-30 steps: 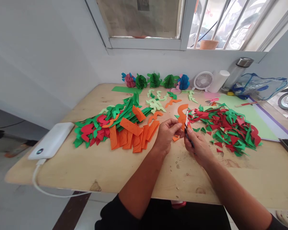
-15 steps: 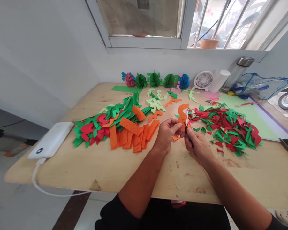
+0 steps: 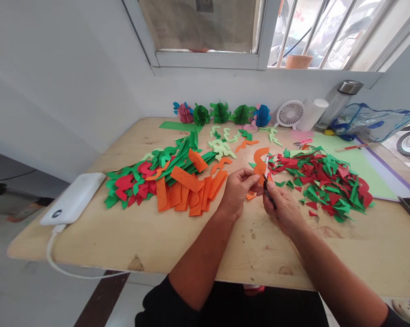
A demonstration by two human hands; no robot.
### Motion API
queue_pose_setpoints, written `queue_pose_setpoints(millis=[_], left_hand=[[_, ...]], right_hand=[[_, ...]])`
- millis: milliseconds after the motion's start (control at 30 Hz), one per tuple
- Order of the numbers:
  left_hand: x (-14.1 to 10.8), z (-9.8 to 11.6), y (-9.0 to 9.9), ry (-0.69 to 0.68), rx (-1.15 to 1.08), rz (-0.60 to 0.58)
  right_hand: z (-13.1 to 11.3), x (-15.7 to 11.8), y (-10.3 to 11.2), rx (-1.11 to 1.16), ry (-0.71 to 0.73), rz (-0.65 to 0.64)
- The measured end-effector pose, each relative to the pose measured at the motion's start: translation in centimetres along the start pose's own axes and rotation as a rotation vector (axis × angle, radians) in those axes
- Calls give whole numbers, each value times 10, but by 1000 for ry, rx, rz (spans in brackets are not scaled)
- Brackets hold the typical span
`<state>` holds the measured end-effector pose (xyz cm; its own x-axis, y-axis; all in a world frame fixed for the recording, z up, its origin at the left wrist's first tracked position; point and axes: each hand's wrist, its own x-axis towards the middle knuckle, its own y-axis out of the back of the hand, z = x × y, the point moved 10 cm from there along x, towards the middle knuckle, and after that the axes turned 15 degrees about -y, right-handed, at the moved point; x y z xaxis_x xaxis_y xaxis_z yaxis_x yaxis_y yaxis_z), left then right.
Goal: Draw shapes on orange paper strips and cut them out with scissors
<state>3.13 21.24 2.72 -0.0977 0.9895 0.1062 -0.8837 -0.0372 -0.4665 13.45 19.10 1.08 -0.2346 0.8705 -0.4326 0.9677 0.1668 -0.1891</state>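
Observation:
Between the thumb and fingers of my left hand [image 3: 241,188] is a curved piece of orange paper [image 3: 260,157], its upper end pointing away from me. My right hand [image 3: 284,204] is closed around a pair of scissors [image 3: 267,188] with dark handles; the blades lie at the right edge of the orange paper. Left of my hands sits a fan of orange paper strips [image 3: 187,195] with drawn lines. Wavy orange cutouts [image 3: 220,165] lie just beyond. To the right spreads a heap of red and green paper scraps [image 3: 327,179].
Green folded strips and cutouts [image 3: 177,154] pile up at left, near a white power bank [image 3: 73,200] with a cable. Paper figures [image 3: 220,112], a small fan [image 3: 290,114], a bottle [image 3: 339,104] and a clear pouch [image 3: 372,121] line the wall side of the wooden table [image 3: 123,245].

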Motion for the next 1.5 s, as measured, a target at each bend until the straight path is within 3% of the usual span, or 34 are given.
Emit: queue_pose_setpoints(millis=[1500], left_hand=[[1,-3,0,11,14,-1]], right_hand=[[2,0,2,-56,13,31]])
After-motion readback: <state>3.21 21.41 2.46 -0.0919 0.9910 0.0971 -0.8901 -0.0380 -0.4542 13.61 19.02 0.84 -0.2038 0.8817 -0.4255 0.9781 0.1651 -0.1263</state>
